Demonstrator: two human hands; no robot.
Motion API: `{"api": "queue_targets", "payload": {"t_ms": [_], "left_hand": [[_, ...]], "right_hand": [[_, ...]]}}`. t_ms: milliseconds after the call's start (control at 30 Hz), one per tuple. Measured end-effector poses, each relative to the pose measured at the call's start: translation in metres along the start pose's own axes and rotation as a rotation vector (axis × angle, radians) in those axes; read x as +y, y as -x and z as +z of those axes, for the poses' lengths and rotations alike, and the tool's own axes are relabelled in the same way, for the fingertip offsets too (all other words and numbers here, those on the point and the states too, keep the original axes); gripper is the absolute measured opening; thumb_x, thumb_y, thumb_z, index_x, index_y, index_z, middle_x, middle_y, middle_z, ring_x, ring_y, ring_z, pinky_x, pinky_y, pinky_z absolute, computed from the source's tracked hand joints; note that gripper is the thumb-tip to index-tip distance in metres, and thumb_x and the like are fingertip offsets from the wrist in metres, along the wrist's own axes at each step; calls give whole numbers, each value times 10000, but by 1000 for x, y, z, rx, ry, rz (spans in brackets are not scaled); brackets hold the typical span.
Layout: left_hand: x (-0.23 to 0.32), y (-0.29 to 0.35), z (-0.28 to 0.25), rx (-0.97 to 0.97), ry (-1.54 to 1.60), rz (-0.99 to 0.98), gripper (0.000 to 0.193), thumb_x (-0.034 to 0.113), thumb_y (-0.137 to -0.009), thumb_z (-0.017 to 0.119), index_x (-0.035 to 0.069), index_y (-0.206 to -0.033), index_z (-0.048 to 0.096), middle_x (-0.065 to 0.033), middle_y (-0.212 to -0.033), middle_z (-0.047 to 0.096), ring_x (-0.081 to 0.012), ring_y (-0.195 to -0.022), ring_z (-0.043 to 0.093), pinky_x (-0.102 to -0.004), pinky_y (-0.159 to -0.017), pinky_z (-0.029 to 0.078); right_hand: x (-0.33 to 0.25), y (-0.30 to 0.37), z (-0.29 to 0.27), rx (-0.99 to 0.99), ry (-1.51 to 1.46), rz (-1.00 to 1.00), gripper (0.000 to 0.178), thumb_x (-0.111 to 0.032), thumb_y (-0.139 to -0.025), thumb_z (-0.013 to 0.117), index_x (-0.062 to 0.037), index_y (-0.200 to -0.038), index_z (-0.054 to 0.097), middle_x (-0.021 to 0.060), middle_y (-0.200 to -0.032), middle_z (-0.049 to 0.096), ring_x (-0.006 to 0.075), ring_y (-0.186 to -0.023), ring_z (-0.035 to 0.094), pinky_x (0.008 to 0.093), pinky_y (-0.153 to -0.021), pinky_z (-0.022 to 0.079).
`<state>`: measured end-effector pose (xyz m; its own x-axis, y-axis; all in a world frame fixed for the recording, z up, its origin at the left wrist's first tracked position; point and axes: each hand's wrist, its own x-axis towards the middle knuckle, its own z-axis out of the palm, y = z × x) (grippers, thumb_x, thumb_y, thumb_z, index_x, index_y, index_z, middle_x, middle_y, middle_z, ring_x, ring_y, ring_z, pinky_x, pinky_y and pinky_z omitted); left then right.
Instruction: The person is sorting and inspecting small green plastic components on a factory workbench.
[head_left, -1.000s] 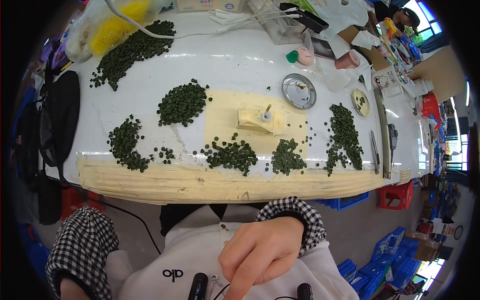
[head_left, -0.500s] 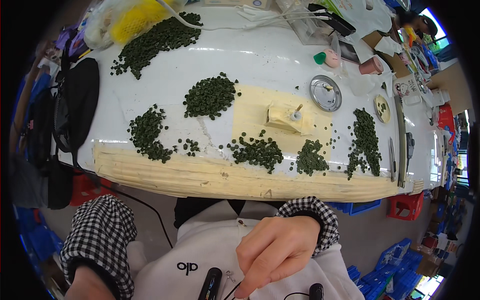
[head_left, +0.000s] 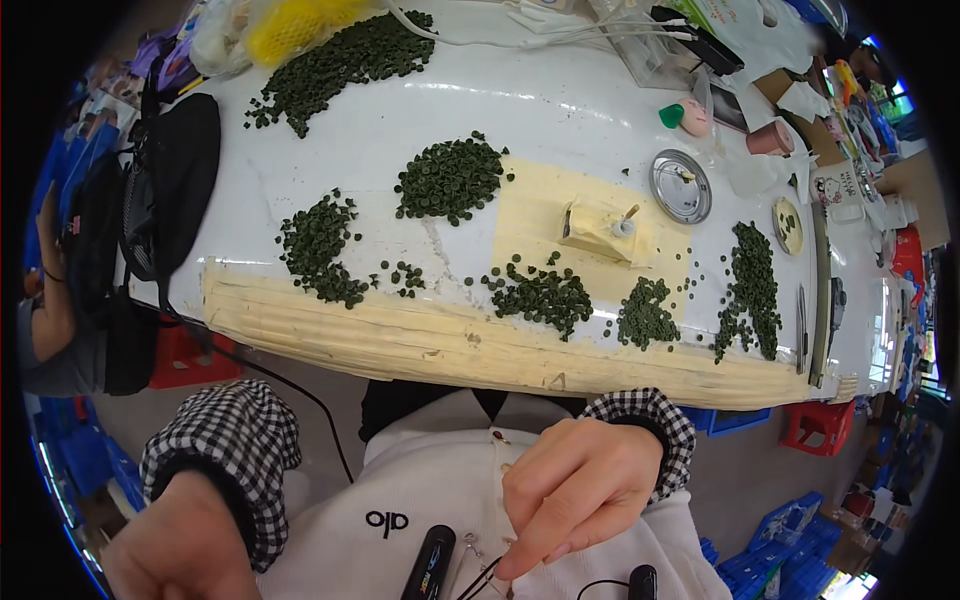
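In front of my light top, my right hand (head_left: 583, 490) is closed in a pinch on a thin black cord (head_left: 480, 580). My left hand (head_left: 180, 545) hangs low at the left, below its checked cuff; its fingers run off the lower edge, so their grip is hidden. A black stick-shaped object (head_left: 430, 562) lies against my top between the hands, with a smaller black piece (head_left: 643, 582) to the right. Neither hand touches the table. Nearest to them on it are loose dark green discs (head_left: 545, 300) and a smaller, greyer green pile (head_left: 647, 315).
More green piles lie on the white table (head_left: 340, 150). A block wrapped in yellowish tape (head_left: 600, 238) has a small peg on top. To the right are a round metal lid (head_left: 668, 208), a pale dish (head_left: 781, 240) and tweezers (head_left: 801, 325). A black bag (head_left: 185, 180) stands left.
My left hand has come further into view from the lower edge. The whole table sits further right in the picture. My right hand keeps its pinch. Another person's arm shows at far left.
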<state>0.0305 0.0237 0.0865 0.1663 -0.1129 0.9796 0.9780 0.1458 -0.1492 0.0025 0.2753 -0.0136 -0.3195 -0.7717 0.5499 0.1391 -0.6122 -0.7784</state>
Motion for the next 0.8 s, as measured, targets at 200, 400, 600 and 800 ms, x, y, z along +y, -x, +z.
{"api": "queue_targets", "payload": {"t_ms": [200,400,600,800], "left_hand": [[4,74,9,571,799,-1675,105,160,-1005,401,75,-1009,462,13,-731,375,-76,-616,328,-223,-563,308],[8,112,28,677,847,-2290,213,48,-981,406,17,-1175,489,-59,-995,532,-108,-797,472,-235,-699,433],[5,119,40,548,880,-2353,214,148,-1003,449,6,-1139,533,-31,-888,569,-65,-708,463,-187,-612,422],[8,131,34,492,990,-2225,248,196,-1006,463,-14,-1072,577,-7,-843,565,-37,-647,434,-169,-543,376]], "right_hand": [[-29,32,-8,326,398,163,141,-10,-853,636,19,-984,681,110,-819,618,217,-672,594,294,-589,462],[-38,48,-9,860,1447,465,140,44,-734,695,11,-866,661,97,-779,618,231,-684,582,308,-613,458],[-31,51,-24,744,1892,525,144,7,-707,711,-16,-830,640,77,-773,577,253,-737,536,348,-636,443],[-30,47,-29,522,2084,604,138,-52,-670,661,-34,-788,590,68,-761,526,232,-766,513,329,-676,434]]}}
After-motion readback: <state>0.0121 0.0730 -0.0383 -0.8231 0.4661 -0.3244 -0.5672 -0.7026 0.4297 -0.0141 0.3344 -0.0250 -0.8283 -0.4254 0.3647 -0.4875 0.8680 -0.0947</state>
